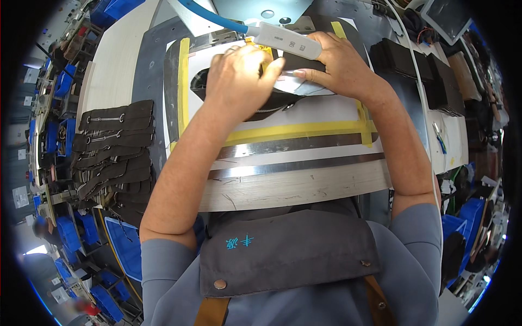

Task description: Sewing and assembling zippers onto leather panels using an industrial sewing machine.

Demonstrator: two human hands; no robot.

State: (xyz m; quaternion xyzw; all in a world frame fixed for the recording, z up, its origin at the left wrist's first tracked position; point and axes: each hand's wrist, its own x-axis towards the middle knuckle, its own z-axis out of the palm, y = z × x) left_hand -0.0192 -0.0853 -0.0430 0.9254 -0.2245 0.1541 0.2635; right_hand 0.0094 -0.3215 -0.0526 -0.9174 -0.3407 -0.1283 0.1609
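A dark fabric piece with a zipper [270,110] lies bunched on a white sheet framed by yellow tape. My left hand [236,81] is over its left part, fingers curled down and thumb pointing right; what they close on is hidden. On the right, my right hand [348,68] grips the piece's raised dark flap, thumb in front and fingers behind. Above both hands hangs a white bar-shaped lamp or device [288,41] on a blue flexible tube [209,15], partly covering the right fingers. Something yellow [263,48] shows just beyond my left hand.
Dark zippered pieces [117,136] are stacked at the left. More dark fabric stacks [402,60] stand at the right, near small snips [439,138]. Metal strips [304,163] run along the table's front part. A blue bin [122,244] sits low left; a screen [447,20] stands far right.
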